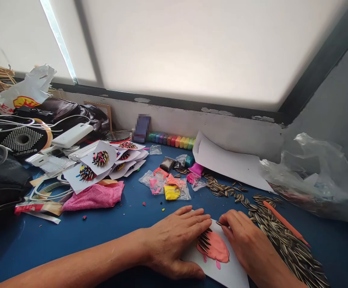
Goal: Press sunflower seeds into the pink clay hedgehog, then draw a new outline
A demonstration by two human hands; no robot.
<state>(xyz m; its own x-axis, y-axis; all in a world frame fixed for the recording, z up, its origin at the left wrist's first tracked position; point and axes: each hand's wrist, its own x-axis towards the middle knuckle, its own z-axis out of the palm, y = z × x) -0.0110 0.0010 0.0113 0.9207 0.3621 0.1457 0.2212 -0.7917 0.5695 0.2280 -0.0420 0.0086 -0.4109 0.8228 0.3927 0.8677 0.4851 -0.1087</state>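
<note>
- Blue tabletop (102, 224).
- Left hand (176, 240): flat, grasping nothing, over the white paper card's (229, 274) left edge.
- Rounded salmon-pink clay shape (218, 248) on the card, just inside its right edge.
- Right hand (245, 240): pinching one striped black sunflower seed (219, 223).

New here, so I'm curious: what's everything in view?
Clay shape: one, coral, on card
Card: one, white, under clay
Seeds: many, striped, mostly right
Stick: one, orange, on seeds
Seeded cards: several, white, left
Cloth: one, pink, left
Packets: several, mixed colours, centre
Block row: one, multicoloured, by wall
Paper: some, white, back right
Carrier bags: two, whitish, either side
Dark bags: at least two, left
Roll: one, black-and-white, left
Gadgets: several, white, left
Table: one, blue, beneath
Left hand: one, bare, over card
Right hand: one, bare, pinching seed
</note>
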